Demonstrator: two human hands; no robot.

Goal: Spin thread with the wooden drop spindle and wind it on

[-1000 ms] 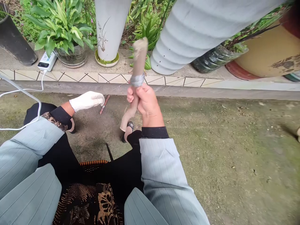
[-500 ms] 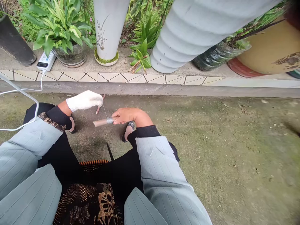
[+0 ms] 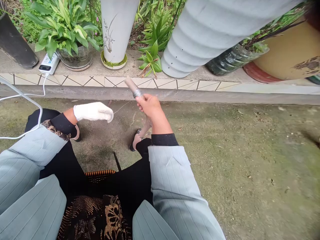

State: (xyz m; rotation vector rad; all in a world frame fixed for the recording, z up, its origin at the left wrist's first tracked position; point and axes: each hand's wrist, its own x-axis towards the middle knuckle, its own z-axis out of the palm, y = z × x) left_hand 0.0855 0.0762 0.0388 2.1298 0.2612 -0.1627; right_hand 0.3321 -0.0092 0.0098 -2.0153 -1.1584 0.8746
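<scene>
My right hand [image 3: 150, 106], bare, is closed round a wooden stick [image 3: 130, 84] that tilts up to the left. Just above the fingers, a grey wire coil [image 3: 137, 93] is wound round the stick. A thin wire [image 3: 121, 108] runs from near the stick down to my left hand [image 3: 93, 111]. That hand wears a white knitted glove, and its fingers are pinched together where the wire ends. The stick's upper end is smeared by motion, and my right hand hides part of its length.
Ahead runs a low tiled ledge [image 3: 120, 82] with a leafy potted plant [image 3: 67, 30], a tall white pot [image 3: 117, 33] and a ribbed grey pot [image 3: 200, 36]. A white power strip [image 3: 49, 63] lies there, its white cable [image 3: 37, 116] looping at left. Mossy concrete ground [image 3: 237, 160] stretches right.
My right hand has swung up and away with the stick, which has turned from nearly level to steeply tilted. My left hand has shifted slightly right and down. The wire between them is straighter.
</scene>
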